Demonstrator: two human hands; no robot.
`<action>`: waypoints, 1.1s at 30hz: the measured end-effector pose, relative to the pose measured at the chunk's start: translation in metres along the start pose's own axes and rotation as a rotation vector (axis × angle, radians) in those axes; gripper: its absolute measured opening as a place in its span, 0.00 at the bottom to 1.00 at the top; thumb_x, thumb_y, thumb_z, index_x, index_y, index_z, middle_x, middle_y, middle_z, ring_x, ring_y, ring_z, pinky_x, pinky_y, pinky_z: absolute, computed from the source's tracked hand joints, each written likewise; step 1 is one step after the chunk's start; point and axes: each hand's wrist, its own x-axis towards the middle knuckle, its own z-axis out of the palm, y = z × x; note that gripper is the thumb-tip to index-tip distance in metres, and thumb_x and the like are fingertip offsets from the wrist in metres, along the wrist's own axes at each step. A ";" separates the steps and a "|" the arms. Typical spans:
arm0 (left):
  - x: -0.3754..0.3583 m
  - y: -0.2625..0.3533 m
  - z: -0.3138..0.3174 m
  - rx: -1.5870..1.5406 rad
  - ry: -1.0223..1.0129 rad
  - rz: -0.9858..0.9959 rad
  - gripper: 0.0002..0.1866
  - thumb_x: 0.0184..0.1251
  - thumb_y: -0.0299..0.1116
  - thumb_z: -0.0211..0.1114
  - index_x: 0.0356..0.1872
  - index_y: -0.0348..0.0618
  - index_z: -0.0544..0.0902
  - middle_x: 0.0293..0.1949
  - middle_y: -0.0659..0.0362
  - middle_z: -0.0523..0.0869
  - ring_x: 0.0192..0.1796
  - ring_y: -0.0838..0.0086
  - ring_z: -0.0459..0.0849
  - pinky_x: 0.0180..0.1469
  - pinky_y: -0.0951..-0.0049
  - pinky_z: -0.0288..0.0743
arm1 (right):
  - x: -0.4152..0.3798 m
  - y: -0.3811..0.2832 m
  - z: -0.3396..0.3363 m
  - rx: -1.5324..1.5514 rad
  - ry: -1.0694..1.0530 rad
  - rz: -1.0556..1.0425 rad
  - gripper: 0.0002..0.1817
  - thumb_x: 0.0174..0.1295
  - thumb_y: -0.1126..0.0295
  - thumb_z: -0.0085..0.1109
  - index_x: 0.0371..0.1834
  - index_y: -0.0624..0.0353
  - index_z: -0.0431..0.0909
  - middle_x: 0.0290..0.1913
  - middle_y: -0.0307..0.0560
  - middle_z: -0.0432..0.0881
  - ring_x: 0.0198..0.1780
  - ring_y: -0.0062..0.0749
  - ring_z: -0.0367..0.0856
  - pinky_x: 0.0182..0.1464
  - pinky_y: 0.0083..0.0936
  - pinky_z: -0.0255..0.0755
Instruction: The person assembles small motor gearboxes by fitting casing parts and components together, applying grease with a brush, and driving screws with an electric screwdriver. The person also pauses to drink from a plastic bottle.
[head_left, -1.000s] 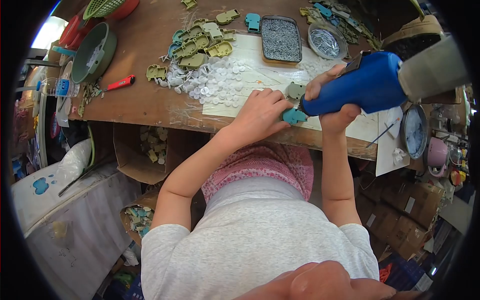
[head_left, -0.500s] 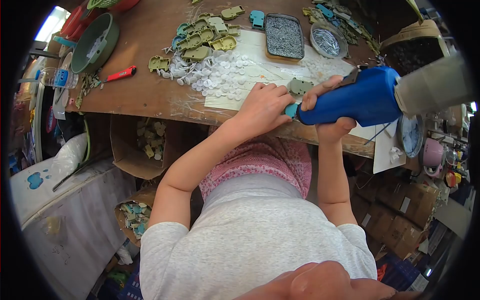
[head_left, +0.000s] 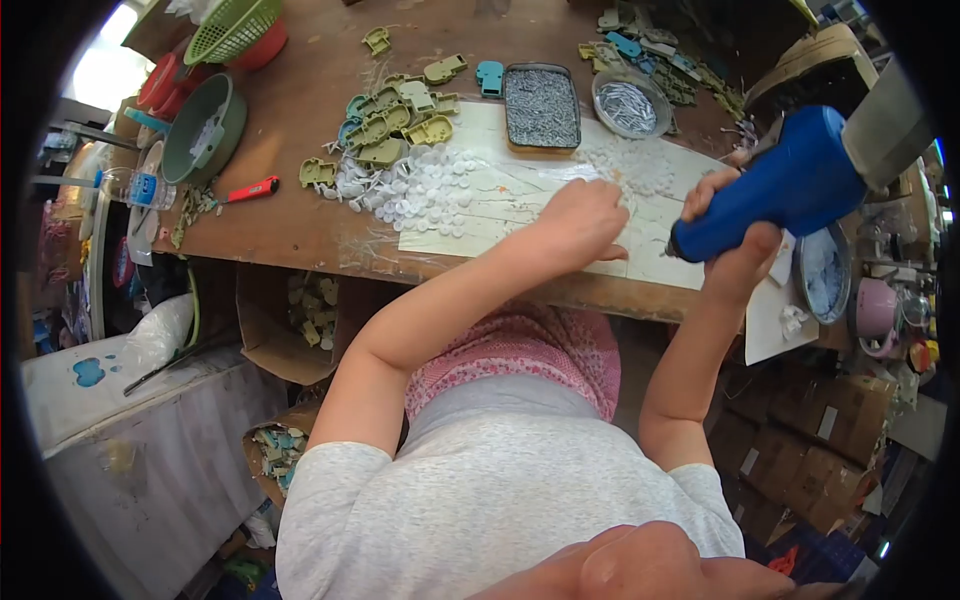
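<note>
My right hand (head_left: pixel 735 225) is wrapped around a blue electric screwdriver (head_left: pixel 775 185). Its dark tip points left and hangs above the table, apart from my left hand. My left hand (head_left: pixel 583 222) is over the white sheet (head_left: pixel 480 225), its fingers curled and thumb low; whatever it may hold is hidden. To its left lies a pile of white round plastic pieces (head_left: pixel 425 190), beside olive plastic housings (head_left: pixel 380 125). Behind the hand stand a dark tray of small metal screws (head_left: pixel 542 105) and a clear round dish of metal pins (head_left: pixel 630 108).
A red cutter (head_left: pixel 253 189) and a green basin (head_left: pixel 225 130) are on the left of the table. More plastic parts (head_left: pixel 650 55) lie at the back right. Cardboard boxes with parts (head_left: pixel 290 320) stand below the table's front edge.
The screwdriver has moved right and away from my left hand. The teal piece that was at its tip no longer shows. My left hand has shifted slightly right, fingers more curled.
</note>
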 end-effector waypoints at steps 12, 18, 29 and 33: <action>-0.189 0.004 -0.152 -0.676 0.040 -0.530 0.11 0.76 0.34 0.53 0.35 0.36 0.76 0.26 0.53 0.77 0.29 0.69 0.75 0.35 0.69 0.70 | 0.011 0.023 0.018 0.085 -0.084 0.079 0.59 0.44 0.23 0.62 0.58 0.72 0.62 0.28 0.46 0.76 0.26 0.29 0.78 0.29 0.22 0.72; -0.299 -0.030 -0.161 -0.421 -0.100 -0.914 0.11 0.71 0.35 0.60 0.38 0.35 0.77 0.28 0.59 0.78 0.33 0.74 0.76 0.38 0.73 0.71 | 0.026 0.029 0.057 0.163 -0.244 0.047 0.53 0.51 0.27 0.61 0.58 0.72 0.64 0.29 0.48 0.77 0.29 0.29 0.79 0.32 0.23 0.74; -0.181 -0.071 -0.140 -0.248 0.301 -0.532 0.24 0.63 0.30 0.66 0.61 0.39 0.75 0.51 0.49 0.81 0.53 0.61 0.79 0.59 0.66 0.70 | 0.036 0.037 0.104 0.178 -0.198 -0.006 0.32 0.67 0.56 0.63 0.65 0.64 0.63 0.47 0.49 0.81 0.48 0.29 0.79 0.49 0.23 0.72; -0.077 -0.069 -0.127 -0.307 0.459 -0.244 0.34 0.64 0.32 0.67 0.71 0.42 0.65 0.60 0.47 0.77 0.62 0.57 0.75 0.66 0.62 0.64 | 0.047 0.046 0.075 -0.095 -0.202 -0.002 0.23 0.70 0.67 0.58 0.65 0.60 0.67 0.45 0.43 0.84 0.45 0.23 0.80 0.47 0.21 0.72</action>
